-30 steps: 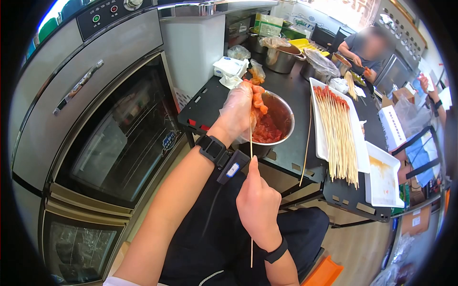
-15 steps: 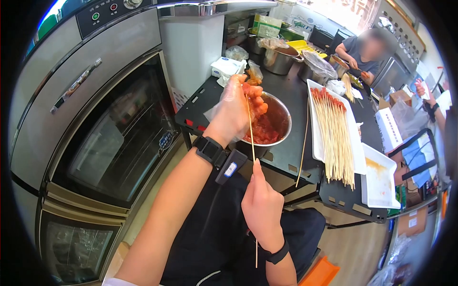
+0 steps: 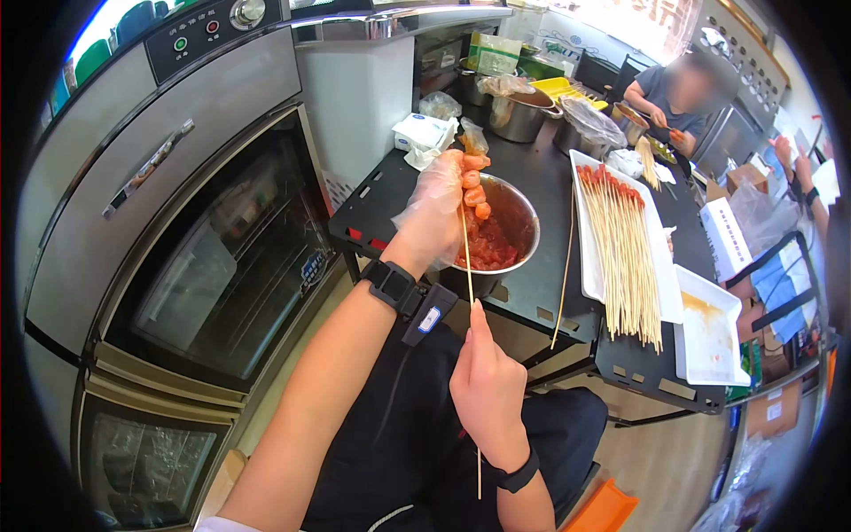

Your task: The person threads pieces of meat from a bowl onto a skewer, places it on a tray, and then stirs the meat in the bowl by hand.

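Big oven left of the black desk; 1 person past the far end. By the front right corner, white tray with many meat-tipped sticks, seemingly done. Near the front left corner, metal pot, plenty of red meat left to thread. Left hand, gloved, curled closed around the top of 1 stick, meat bits above the pot; right hand pinching lower down.

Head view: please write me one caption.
Gloved left hand holds meat over a metal bowl; right hand grips a thin skewer.
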Demonstrator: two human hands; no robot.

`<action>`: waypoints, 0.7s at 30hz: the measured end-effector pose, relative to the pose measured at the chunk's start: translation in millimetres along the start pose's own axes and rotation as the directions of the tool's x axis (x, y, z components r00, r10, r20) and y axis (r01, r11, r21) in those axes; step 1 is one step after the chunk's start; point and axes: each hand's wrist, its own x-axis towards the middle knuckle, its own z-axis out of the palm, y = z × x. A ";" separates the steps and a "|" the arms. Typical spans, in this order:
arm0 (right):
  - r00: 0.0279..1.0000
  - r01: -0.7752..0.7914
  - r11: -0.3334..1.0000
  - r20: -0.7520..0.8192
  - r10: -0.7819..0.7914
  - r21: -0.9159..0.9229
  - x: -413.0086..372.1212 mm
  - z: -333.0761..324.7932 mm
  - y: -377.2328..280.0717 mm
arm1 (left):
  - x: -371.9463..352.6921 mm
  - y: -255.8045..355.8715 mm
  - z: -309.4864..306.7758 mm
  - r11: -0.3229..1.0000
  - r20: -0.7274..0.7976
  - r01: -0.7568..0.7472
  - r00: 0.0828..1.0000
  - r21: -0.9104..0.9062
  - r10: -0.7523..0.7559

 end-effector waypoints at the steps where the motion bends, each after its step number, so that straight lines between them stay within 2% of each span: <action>1: 1.000 -0.001 1.000 -0.002 0.001 0.001 -0.5 0.7 1.3 | -1.8 -1.9 1.9 0.993 -0.030 -0.083 0.996 0.085 0.086; 3: 0.996 0.069 0.997 -0.050 -0.070 -0.028 -2.4 3.9 5.1 | -3.3 -3.3 3.1 0.992 -0.032 -0.092 0.995 0.088 0.095; 5: 0.995 0.074 0.997 -0.059 -0.076 -0.021 -4.2 5.3 6.2 | -3.9 -4.1 3.5 0.991 -0.035 -0.101 0.994 0.093 0.104; 8: 0.994 0.081 0.997 -0.071 -0.081 -0.006 -5.8 6.0 5.1 | -2.8 -7.4 2.9 0.980 -0.046 -0.117 0.991 0.160 0.126; 10: 0.994 0.080 0.997 -0.075 -0.080 0.001 -6.1 5.4 5.6 | -2.4 -9.9 3.8 0.950 -0.082 -0.167 0.977 0.265 0.195; 13: 0.993 0.093 0.996 -0.079 -0.093 0.002 -5.7 6.9 7.0 | -1.3 -9.2 3.3 0.941 -0.093 -0.157 0.977 0.301 0.193; 19: 0.993 0.079 0.997 -0.089 -0.078 0.011 -4.2 9.8 2.6 | -2.4 -9.8 5.0 0.962 -0.086 -0.127 0.985 0.241 0.151; 21: 0.999 0.007 0.997 -0.048 -0.003 0.073 -1.5 7.0 -1.6 | -3.8 -12.8 2.7 0.952 -0.041 -0.177 0.980 0.248 0.193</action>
